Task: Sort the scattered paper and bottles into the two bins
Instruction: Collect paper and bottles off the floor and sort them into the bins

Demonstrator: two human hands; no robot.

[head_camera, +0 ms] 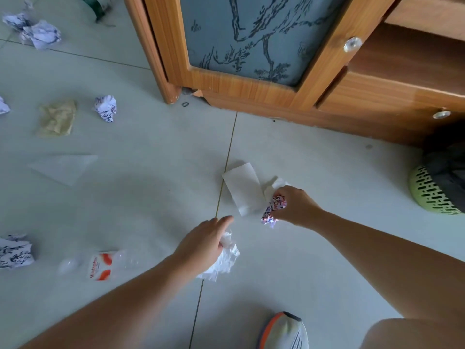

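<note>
My left hand (201,245) grips a crumpled white paper (224,260) low over the tiled floor, index finger stretched forward. My right hand (292,205) is closed on a printed paper wad (273,210) and touches a white scrap (275,186) beside a flat white sheet (242,188). A clear plastic bottle (100,265) with a red-and-white label lies on its side at the left. A green perforated bin (427,192) with a dark liner stands at the right edge.
Crumpled printed papers lie at far left (35,31), (106,108), (15,251). A tan crumpled paper (57,118) and a flat translucent sheet (63,168) lie left of centre. A wooden cabinet (276,89) fills the back. My shoe (284,331) is at the bottom.
</note>
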